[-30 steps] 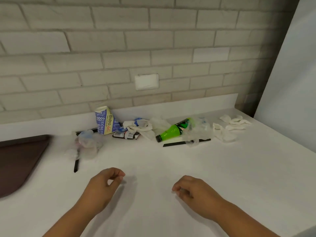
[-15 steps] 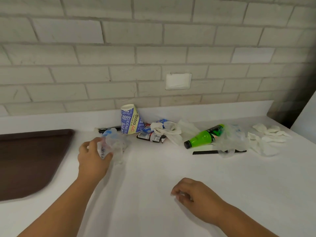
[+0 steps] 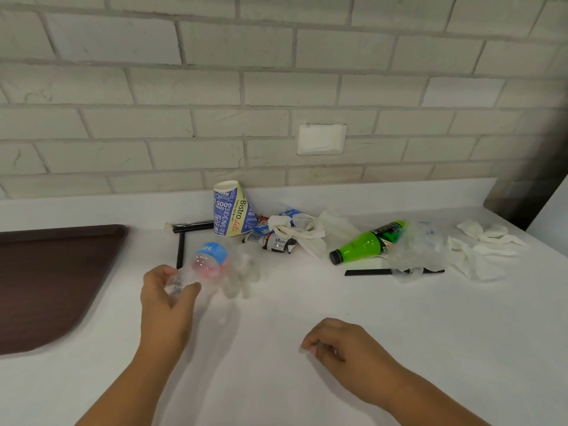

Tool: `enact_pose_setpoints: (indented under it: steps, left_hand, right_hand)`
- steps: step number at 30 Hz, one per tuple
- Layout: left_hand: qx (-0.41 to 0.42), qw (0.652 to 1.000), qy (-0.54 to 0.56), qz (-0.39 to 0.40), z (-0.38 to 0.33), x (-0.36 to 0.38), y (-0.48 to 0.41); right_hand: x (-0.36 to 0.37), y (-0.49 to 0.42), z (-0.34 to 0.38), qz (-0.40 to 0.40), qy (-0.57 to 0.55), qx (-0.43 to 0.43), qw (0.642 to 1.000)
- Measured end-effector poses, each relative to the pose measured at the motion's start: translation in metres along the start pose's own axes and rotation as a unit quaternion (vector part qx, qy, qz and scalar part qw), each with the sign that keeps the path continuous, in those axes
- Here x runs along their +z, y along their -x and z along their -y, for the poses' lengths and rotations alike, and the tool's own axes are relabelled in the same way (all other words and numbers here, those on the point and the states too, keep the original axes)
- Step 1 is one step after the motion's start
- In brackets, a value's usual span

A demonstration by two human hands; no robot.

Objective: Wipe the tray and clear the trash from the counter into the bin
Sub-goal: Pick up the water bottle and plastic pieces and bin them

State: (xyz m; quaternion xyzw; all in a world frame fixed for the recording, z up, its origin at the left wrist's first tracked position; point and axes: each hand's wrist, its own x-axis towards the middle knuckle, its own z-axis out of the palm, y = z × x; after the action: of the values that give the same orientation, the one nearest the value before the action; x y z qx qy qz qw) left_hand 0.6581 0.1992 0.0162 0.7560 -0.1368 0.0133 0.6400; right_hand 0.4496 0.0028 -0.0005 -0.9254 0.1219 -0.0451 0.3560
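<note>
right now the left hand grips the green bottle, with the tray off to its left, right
No. The left hand grips the clear bottle; the green bottle lies untouched on the counter further right. The tray is indeed off to the hand's left. The head view shows this.

Brown tray (image 3: 46,272); green bottle (image 3: 365,242); blue lettered cup (image 3: 230,210); clear bottle (image 3: 206,262), seemingly blue-labelled.

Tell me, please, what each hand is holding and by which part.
The left hand grips the clear plastic bottle by its near end; the blue-labelled end points away. The right hand appears to hold nothing.
</note>
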Motion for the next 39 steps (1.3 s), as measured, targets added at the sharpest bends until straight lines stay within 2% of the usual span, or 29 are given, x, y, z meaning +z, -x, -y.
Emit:
enact_pose_setpoints:
  steps: [4, 9, 15, 20, 23, 26, 28, 30, 32, 35, 39]
  left_hand:
    - [-0.037, 0.992, 0.105, 0.064, -0.005, -0.003, 0.029]
    - [-0.067, 0.976, 0.155, 0.139, -0.009, 0.005, 0.054]
    - [-0.057, 0.964, 0.229, 0.121, -0.019, 0.030, 0.082]
    - [-0.020, 0.964, 0.214, 0.157, -0.012, 0.054, 0.099]
    - [0.055, 0.968, 0.131, 0.208, -0.008, 0.062, 0.110]
    - [0.161, 0.952, -0.007, 0.260, -0.015, 0.057, 0.105]
    - [0.221, 0.941, -0.068, 0.246, -0.019, 0.051, 0.087]
    - [0.255, 0.939, -0.124, 0.196, -0.017, 0.046, 0.057]
    - [0.246, 0.941, -0.192, 0.132, -0.007, 0.042, 0.021]
    - [0.173, 0.939, -0.292, 0.062, 0.013, 0.032, -0.026]
    - [0.050, 0.913, -0.398, 0.073, 0.028, 0.020, -0.055]
  right_hand:
    - [0.001, -0.003, 0.006, -0.024, -0.046, 0.020, 0.998]
    - [-0.002, -0.006, 0.016, -0.060, -0.123, 0.060, 0.989]
    - [-0.009, -0.012, 0.030, -0.075, -0.223, 0.081, 0.969]
    - [-0.013, -0.015, 0.043, -0.100, -0.325, 0.071, 0.938]
    - [-0.011, -0.015, 0.043, -0.116, -0.348, 0.066, 0.928]
    - [-0.013, -0.013, 0.034, -0.165, -0.286, 0.068, 0.941]
    - [-0.017, -0.010, 0.023, -0.203, -0.234, 0.074, 0.948]
    - [-0.021, -0.005, 0.010, -0.223, -0.183, 0.089, 0.953]
    - [-0.021, 0.000, -0.004, -0.229, -0.128, 0.113, 0.958]
    - [-0.017, 0.005, -0.015, -0.240, -0.085, 0.136, 0.957]
    - [-0.016, 0.006, -0.017, -0.247, -0.057, 0.130, 0.959]
